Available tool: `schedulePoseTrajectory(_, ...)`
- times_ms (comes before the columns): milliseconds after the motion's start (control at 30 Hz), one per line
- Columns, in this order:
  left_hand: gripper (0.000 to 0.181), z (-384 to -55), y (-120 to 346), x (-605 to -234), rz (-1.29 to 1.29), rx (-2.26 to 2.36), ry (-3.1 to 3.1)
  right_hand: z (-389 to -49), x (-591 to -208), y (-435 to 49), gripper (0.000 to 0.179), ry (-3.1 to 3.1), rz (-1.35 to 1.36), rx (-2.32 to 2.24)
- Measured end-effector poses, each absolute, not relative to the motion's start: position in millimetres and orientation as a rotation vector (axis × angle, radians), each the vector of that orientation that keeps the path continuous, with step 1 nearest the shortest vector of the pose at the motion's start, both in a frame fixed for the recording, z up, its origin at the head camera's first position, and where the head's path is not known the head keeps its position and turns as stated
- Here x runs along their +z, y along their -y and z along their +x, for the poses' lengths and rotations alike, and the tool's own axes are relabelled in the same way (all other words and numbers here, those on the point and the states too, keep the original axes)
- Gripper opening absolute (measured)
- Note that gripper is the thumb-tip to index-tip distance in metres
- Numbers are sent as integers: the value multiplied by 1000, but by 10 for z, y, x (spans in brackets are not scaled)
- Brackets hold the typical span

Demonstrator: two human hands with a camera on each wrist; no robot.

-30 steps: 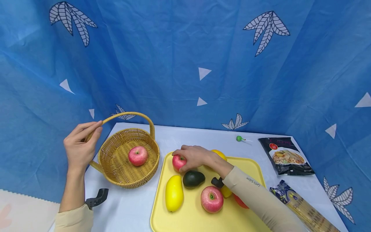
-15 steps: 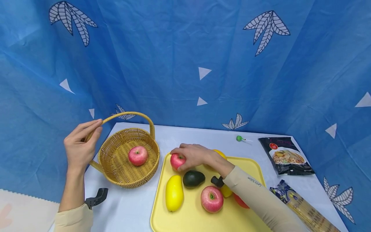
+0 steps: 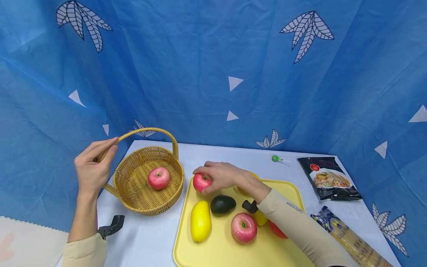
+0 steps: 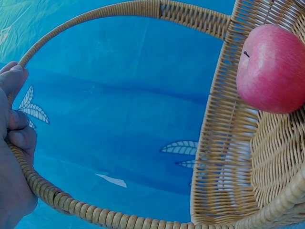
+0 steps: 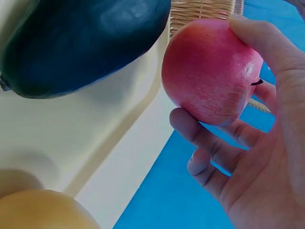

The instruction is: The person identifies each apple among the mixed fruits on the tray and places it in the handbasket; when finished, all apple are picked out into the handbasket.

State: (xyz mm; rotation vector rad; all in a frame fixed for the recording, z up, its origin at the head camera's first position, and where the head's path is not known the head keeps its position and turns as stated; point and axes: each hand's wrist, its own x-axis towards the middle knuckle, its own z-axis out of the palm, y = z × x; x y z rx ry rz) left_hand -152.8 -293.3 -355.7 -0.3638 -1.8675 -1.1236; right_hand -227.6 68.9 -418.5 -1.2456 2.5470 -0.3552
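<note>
My left hand [image 3: 93, 165] grips the arched handle [image 4: 114, 9] of a round wicker basket [image 3: 133, 205] at the table's left. One red apple [image 3: 159, 178] lies inside the basket; the left wrist view shows this apple [image 4: 274, 69] close up. Over the far left corner of the yellow tray [image 3: 230, 256], my right hand [image 3: 221, 176] holds another red apple [image 3: 202, 182]. In the right wrist view, thumb and fingers pinch that apple [image 5: 212, 71] around its sides, stem toward the palm. A dark green avocado [image 3: 223, 205] and a yellow mango [image 3: 201, 221] lie just below it.
Also on the tray are a larger red apple [image 3: 244, 228], a red-orange fruit [image 3: 277, 230] and yellow fruits, partly hidden by the right arm. To the right lie a green lollipop [image 3: 275, 158], a black noodle packet [image 3: 328, 179] and a pasta packet [image 3: 353, 237]. A blue curtain [image 3: 200, 74] hangs behind.
My right hand has moved slightly up and left with the apple, toward the basket. The left hand and basket have stayed in place.
</note>
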Motion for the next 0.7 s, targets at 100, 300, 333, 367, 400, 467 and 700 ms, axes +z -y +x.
schedulePoseTrajectory(100, 22, -1527, 2931, -3552, -371, -1123, 1865, -2269, -4167, -683, 70, -2546, -1252, -357)
schedulePoseTrajectory(300, 23, -1531, 2937, -3555, -390, -1125, 1864, -2249, -4143, -677, 70, -2548, -1253, -360)
schedulePoseTrajectory(333, 24, -1532, 2940, -3556, -395, -1123, 1865, -2244, -4139, -676, 70, -2551, -1253, -357)
schedulePoseTrajectory(367, 24, -1534, 2942, -3557, -399, -1122, 1864, -2240, -4136, -673, 69, -2553, -1253, -354)
schedulePoseTrajectory(400, 24, -1536, 2944, -3558, -405, -1123, 1861, -2235, -4129, -671, 69, -2554, -1254, -353)
schedulePoseTrajectory(467, 24, -1541, 2949, -3560, -415, -1125, 1854, -2229, -4117, -660, 68, -2558, -1264, -355)
schedulePoseTrajectory(700, 22, -1539, 2950, -3557, -413, -1126, 1855, -2225, -4089, -612, 67, -2577, -1305, -363)
